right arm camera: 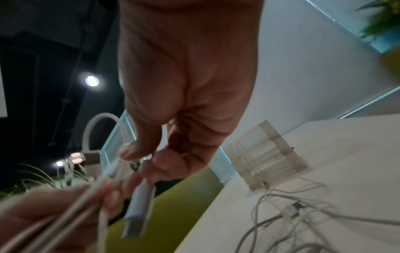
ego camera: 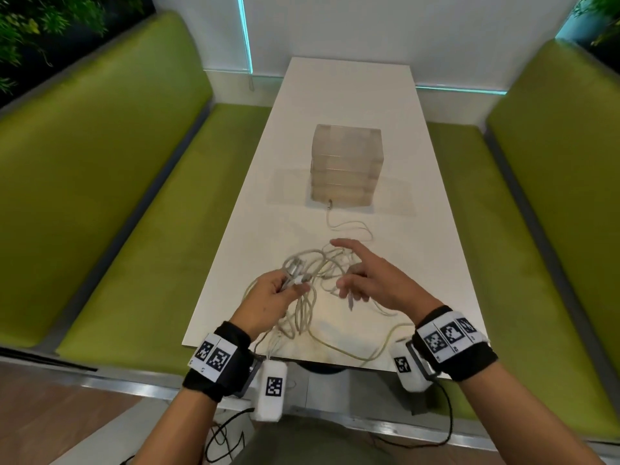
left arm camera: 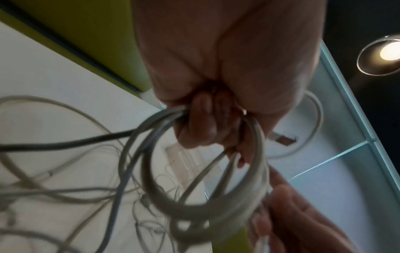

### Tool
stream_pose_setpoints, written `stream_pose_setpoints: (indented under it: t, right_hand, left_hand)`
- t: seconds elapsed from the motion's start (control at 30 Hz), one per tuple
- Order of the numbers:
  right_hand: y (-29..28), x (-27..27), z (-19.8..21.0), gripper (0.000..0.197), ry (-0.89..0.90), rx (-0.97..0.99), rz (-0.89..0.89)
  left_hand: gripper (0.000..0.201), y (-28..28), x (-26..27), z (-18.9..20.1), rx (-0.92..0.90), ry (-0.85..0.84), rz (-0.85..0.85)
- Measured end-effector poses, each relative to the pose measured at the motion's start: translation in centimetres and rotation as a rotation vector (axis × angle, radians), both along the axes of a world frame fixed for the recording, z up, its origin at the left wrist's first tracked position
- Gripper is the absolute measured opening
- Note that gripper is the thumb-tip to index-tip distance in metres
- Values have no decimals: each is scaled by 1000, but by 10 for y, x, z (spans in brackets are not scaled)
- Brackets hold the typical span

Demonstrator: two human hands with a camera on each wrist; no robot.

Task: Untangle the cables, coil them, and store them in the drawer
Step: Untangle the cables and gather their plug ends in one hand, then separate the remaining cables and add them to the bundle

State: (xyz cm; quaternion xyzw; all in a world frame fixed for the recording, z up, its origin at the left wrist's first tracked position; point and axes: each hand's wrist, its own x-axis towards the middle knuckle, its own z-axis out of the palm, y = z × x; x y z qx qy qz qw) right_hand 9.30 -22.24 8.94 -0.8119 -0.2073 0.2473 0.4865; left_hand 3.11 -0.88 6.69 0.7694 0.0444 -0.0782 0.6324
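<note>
**Hands in a tangle of pale cables at the near end of the table**

A heap of white and grey cables [ego camera: 312, 297] lies at the near end of a white table [ego camera: 419, 196], loops crossing one another and one strand trailing over the front edge. The left hand [ego camera: 268, 303] is closed around a small coil of cable [left arm camera: 205, 171], fingers curled through several loops, as the left wrist view shows; loose strands hang from it to the table. The right hand [ego camera: 372, 280] is raised just over the heap, index finger stretched forward and the other fingers partly bent. In the right wrist view its thumb and fingers pinch a thin white cable with a plug end [right arm camera: 138, 208] hanging below; the picture is blurred and the exact hold is hard to make out.

Both wrists carry black bands [ego camera: 221, 360] with white tags printed in black-and-white square code patterns; no readable words appear.

Further along the table stands a translucent drawer unit [ego camera: 345, 166], a stack of shut drawers; its contents cannot be made out. One thin cable [ego camera: 335, 223] runs from the heap to its base, ending in a small plug there.

Green upholstered benches [ego camera: 100, 179] flank the table on both sides. Behind is a white wall [ego camera: 369, 28] with teal light strips, and foliage shows in the upper corners.
</note>
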Motion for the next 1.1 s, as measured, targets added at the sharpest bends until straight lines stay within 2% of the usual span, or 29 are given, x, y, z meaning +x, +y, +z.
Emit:
stream_pose_setpoints:
  t: [0.1, 0.17, 0.23, 0.3, 0.37, 0.43, 0.5, 0.6, 0.83, 0.93, 1.03, 1.1]
  right_hand:
    - [0, -19, 5, 58, 114, 51, 179]
    - [2, -27, 2, 56, 143, 71, 188]
    - [7, -33, -5, 47, 104, 75, 100]
    - [10, -35, -11, 26, 51, 70, -46]
    - [10, -33, -14, 16, 71, 106, -193]
    - [4, -31, -17, 17, 133, 103, -259]
    - [-1, -34, -20, 17, 250, 57, -207]
    - [4, -51, -33, 15, 348, -129, -12]
    - [22, -83, -79, 26, 253, -471, 224]
    - [26, -95, -92, 38, 170, -615, 332]
    - [22, -107, -98, 60, 167, -645, 397]
    - [19, -111, -100, 67, 161, -647, 404]
  left_hand:
    - [12, -4, -7, -6, 110, 38, -182]
    - [17, -6, -9, -10, 154, 52, -226]
    - [14, -11, -11, -10, 193, 52, -269]
    - [9, -15, -12, -8, 176, 34, -276]
    - [4, -15, -13, -5, 68, 44, -181]
    - [22, -6, -14, -4, -75, 63, -45]
    - [38, 6, -14, -4, -175, 42, 59]
    - [48, 19, -10, -3, -284, 10, 85]
    - [35, 11, -12, 4, -346, -33, 141]
    - [26, 9, -13, 5, -374, -42, 162]
    - [24, 10, -13, 6, -400, -79, 190]
    - [26, 13, -12, 5, -426, -84, 229]
